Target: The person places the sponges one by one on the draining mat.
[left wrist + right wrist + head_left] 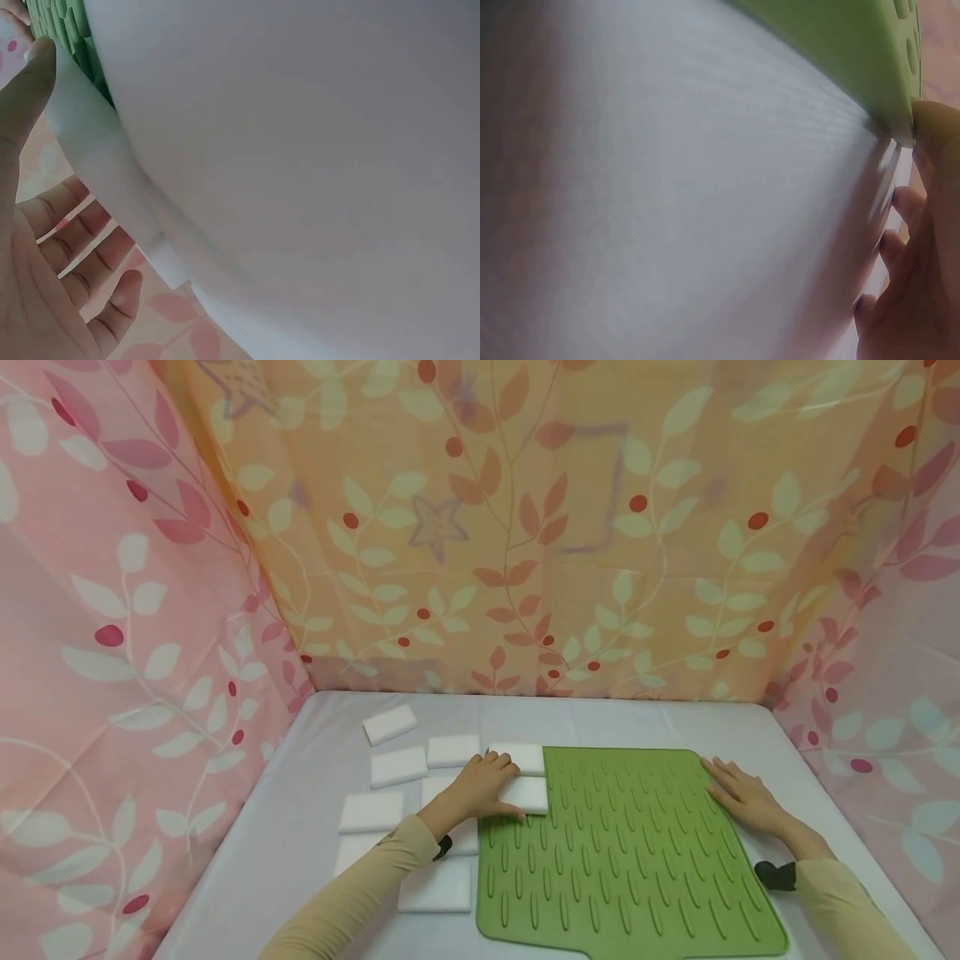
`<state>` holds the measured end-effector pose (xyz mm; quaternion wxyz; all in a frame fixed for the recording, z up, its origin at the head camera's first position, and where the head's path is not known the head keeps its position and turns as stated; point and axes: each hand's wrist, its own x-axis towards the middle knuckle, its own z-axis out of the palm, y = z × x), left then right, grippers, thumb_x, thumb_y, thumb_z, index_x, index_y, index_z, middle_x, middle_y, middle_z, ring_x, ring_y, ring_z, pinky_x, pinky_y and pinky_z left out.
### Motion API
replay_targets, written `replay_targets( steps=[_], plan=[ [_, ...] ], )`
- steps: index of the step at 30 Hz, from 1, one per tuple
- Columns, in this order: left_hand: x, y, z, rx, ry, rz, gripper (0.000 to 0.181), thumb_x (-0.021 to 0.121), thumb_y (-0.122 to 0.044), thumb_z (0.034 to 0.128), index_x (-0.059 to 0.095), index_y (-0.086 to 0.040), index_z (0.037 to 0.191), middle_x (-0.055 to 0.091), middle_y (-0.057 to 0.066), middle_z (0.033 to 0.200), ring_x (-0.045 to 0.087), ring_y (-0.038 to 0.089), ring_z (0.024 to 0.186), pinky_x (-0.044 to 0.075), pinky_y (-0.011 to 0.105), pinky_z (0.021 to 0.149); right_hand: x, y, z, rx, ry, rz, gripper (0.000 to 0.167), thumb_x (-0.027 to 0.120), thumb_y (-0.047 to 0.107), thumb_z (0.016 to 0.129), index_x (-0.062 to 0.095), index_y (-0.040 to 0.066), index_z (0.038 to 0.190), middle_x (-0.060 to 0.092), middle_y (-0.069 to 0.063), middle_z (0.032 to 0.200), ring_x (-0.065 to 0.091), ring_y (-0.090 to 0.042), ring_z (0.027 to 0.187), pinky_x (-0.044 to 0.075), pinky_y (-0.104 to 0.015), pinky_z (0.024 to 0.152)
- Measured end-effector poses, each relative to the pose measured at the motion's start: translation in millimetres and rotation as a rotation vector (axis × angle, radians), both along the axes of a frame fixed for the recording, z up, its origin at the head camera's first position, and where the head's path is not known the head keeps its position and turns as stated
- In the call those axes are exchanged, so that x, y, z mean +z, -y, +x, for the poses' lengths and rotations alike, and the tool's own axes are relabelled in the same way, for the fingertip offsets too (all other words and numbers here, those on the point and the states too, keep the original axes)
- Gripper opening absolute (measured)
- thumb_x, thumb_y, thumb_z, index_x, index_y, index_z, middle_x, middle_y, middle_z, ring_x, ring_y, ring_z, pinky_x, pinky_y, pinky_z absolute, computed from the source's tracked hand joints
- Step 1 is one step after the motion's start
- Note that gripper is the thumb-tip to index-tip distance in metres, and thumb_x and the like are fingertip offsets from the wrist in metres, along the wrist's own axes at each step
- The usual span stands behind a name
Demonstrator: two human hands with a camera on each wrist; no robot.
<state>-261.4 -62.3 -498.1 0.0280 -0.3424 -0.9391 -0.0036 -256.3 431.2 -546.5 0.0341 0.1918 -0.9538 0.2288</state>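
A green ridged mat (622, 852) lies flat on the white table. My left hand (472, 789) is at its far left corner, holding a white block (531, 795) with the thumb at the near side and the fingers across the far side. Another white block (525, 758) lies just beyond, at the mat's corner. The left wrist view shows the left thumb and spread fingers (97, 255) around a white edge (112, 169). My right hand (753, 802) rests along the mat's right edge, fingers extended; in the right wrist view the thumb touches the green edge (855, 67).
Several white blocks lie loosely left of the mat, among them one at the back (390, 725), one at the left (371, 812) and one near the front (435, 887). Patterned curtains (525, 527) stand behind the table (300, 860) and at both sides.
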Motion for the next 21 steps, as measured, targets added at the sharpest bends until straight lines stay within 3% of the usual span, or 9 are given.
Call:
replay_targets(
  steps=[21],
  plan=[
    [4.4,1.4,2.6,0.009,0.023,0.041,0.076,0.058,-0.074,0.0684,0.055,-0.020,0.121,0.053,-0.002,0.114,0.049,0.017,0.101,0.042,0.039,0.084,-0.7,-0.2,0.9,0.000,-0.004,-0.008,0.054,0.049,0.023,0.096,0.030,0.006,0.144,0.029,-0.035,0.139,0.024,-0.063,0.121,0.012,-0.074,0.088]
  ],
)
